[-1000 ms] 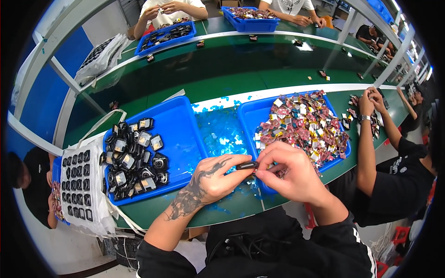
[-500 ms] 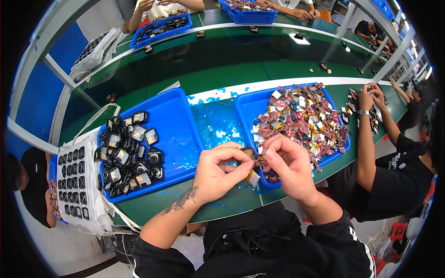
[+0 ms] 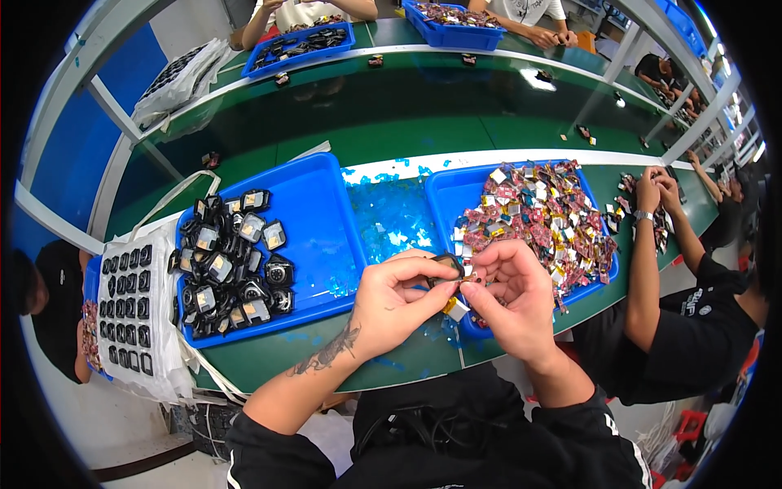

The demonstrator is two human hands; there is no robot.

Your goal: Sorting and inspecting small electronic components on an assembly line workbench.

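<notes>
My left hand (image 3: 395,297) is closed on a small black watch case (image 3: 445,267), holding it above the near edge of the bench. Below my left thumb hangs a small silver battery with yellow tape (image 3: 456,308). My right hand (image 3: 520,297) is closed too, its thumb and index fingertips meeting at the right side of the case; what lies between them is too small and covered to make out. To the left, a blue tray (image 3: 319,236) has a pile of black watch cases (image 3: 218,266) in its left half. Behind my right hand, another blue tray (image 3: 444,198) bears a heap of red circuit boards with batteries (image 3: 546,216).
Blue film scraps (image 3: 391,216) cover the bench between the trays. A white sheet of black cases in rows (image 3: 129,314) stands at far left. Beyond runs a green conveyor belt (image 3: 366,122) with a few parts. A co-worker's arm (image 3: 646,269) is at right; other people sit across.
My fingertips have shifted slightly, and more of the black case now shows between them. The red board seen at my fingertips before is now mostly covered. The whole view has shifted a little.
</notes>
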